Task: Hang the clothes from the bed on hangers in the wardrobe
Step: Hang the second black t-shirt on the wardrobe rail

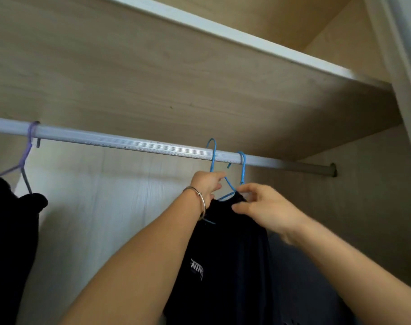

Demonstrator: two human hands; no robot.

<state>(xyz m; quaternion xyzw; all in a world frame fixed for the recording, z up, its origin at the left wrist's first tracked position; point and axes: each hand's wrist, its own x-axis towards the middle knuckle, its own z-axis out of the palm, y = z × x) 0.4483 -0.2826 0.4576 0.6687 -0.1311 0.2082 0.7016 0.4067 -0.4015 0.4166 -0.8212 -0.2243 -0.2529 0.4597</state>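
Pale wood wardrobe panels frame a silver rail (pixel 129 143) under a shelf (pixel 223 31). Two blue hangers (pixel 242 165) hook the rail — the left hand (pixel 208 185) is pinched on one hanger's neck, while the right hand (pixel 263 209) has fingers curled onto the black shirt (pixel 223 254) collar just below. Another dark garment (pixel 9 231) hangs far left.

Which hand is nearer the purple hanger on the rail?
Left. The left hand is nearer, though well to the right of the purple hanger; the right hand lies further right.
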